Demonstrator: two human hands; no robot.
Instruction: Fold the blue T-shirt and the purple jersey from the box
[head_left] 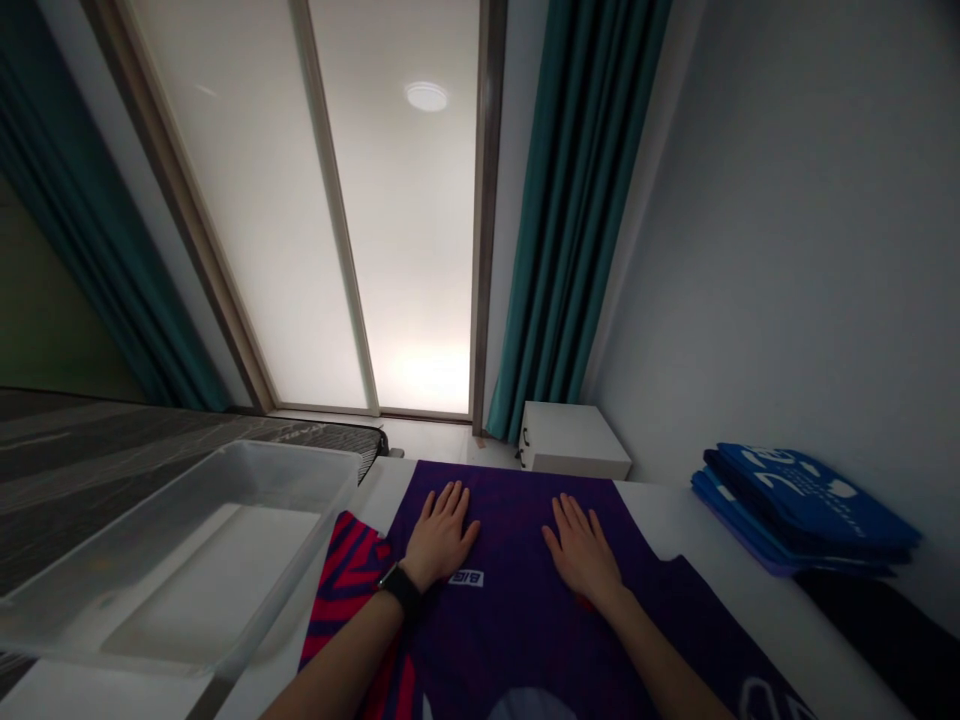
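Note:
A purple jersey (517, 640) with red-striped sleeve or side panels lies spread flat on a white table (720, 545), and a small white label with dark lettering shows on it. My left hand (440, 535) rests palm down on the jersey with its fingers spread, and a black wristwatch (401, 588) sits on that wrist. My right hand (583, 552) lies flat on the jersey to the right, also spread and holding nothing. The jersey's lower part runs out of view.
A clear plastic storage bin (300, 458) stands at the table's left, overlapping the jersey's red-striped part. Folded blue garments (806, 505) lie stacked at the right beside a black cloth (877, 640). Beyond stand a white cabinet (574, 440), teal curtains (577, 200) and a frosted glass door (397, 220).

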